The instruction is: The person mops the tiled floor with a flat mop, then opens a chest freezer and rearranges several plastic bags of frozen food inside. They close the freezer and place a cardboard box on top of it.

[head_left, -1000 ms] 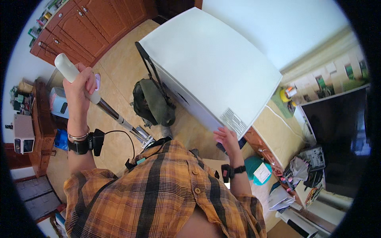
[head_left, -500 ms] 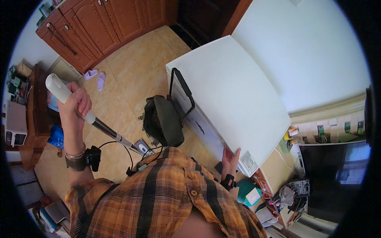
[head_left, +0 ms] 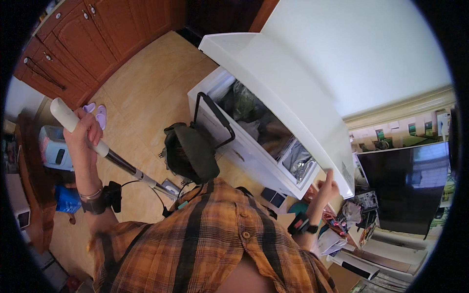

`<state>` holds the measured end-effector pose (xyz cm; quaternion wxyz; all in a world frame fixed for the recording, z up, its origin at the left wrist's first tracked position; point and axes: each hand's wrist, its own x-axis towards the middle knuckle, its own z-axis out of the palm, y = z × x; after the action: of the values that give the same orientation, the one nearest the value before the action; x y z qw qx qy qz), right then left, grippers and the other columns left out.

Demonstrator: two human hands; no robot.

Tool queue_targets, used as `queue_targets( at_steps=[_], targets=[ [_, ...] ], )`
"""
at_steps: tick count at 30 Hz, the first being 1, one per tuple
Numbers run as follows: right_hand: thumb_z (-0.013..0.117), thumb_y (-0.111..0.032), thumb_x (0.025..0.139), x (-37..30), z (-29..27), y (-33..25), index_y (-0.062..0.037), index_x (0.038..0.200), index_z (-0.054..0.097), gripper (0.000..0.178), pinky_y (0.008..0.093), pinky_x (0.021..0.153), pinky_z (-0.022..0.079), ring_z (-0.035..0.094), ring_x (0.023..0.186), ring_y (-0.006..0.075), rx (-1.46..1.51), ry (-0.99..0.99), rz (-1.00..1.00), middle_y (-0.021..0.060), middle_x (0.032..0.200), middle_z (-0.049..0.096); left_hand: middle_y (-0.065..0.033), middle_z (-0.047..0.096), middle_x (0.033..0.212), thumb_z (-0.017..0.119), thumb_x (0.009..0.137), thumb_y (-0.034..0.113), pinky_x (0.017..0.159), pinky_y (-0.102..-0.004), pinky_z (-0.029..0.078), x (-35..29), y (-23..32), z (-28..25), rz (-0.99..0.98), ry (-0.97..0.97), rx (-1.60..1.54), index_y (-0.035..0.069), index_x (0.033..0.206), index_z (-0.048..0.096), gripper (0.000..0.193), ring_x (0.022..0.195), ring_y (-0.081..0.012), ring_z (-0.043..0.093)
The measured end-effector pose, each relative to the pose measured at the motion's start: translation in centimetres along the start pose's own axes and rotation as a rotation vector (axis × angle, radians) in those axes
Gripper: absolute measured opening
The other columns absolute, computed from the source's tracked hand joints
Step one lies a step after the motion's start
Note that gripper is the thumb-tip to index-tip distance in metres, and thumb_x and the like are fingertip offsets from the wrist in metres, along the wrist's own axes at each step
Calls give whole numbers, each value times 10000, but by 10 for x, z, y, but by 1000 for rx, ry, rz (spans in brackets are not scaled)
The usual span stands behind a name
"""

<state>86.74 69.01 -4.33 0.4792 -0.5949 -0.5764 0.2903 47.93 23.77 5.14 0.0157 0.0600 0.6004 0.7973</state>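
Observation:
My left hand [head_left: 87, 132] is wrapped round the white grip of a mop [head_left: 119, 161]. Its metal shaft slants down to a grey head [head_left: 171, 187], partly hidden by my shirt. At the front corner of a white chest freezer [head_left: 264, 166], my right hand [head_left: 326, 189] grips the edge of the raised lid [head_left: 298, 97], thumb on the outside. The freezer stands part open. Inside lie dark and clear plastic bags [head_left: 244, 105], and a silvery wrapped bundle [head_left: 298, 163] near the front end. What else is in there cannot be made out.
A dark green bag [head_left: 193, 151] hangs open at the freezer's side, beside a black bar handle [head_left: 217, 117]. Red-brown cabinets [head_left: 105, 44] line the far left, with lilac slippers [head_left: 100, 116] before them. A television [head_left: 405, 185] and a cluttered shelf [head_left: 351, 215] stand right.
The freezer lid has swung up in my right hand, showing the bags inside. My right hand has moved right with it. My left hand keeps its hold on the mop.

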Motion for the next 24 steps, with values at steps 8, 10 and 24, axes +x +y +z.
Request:
queue_targets(
  at_steps=[8,10,24],
  targets=[
    [642,-686,705,45,42,-47,-150,1242,536,766,653,1052,92,336,1334,358,-622,75,-1252,77,1374,456,17,367,536,602,810,80,390,-199,260,-3,-7,-7,69,-13,-42,88,751,422,190,410,-65,320],
    [648,-653,727,76,43,-54,-160,1227,546,710,633,1060,79,370,1311,338,-675,130,-1278,67,1336,484,18,365,537,603,812,80,390,-199,262,1,-8,-8,45,28,-26,87,755,423,189,409,-65,321],
    [469,-599,887,287,139,-149,-185,1275,543,572,467,991,321,490,1158,298,-726,456,-1191,87,1221,548,37,346,568,575,879,61,420,-181,271,-9,-17,-25,104,-87,-82,83,854,426,152,439,-39,291]
  ],
)
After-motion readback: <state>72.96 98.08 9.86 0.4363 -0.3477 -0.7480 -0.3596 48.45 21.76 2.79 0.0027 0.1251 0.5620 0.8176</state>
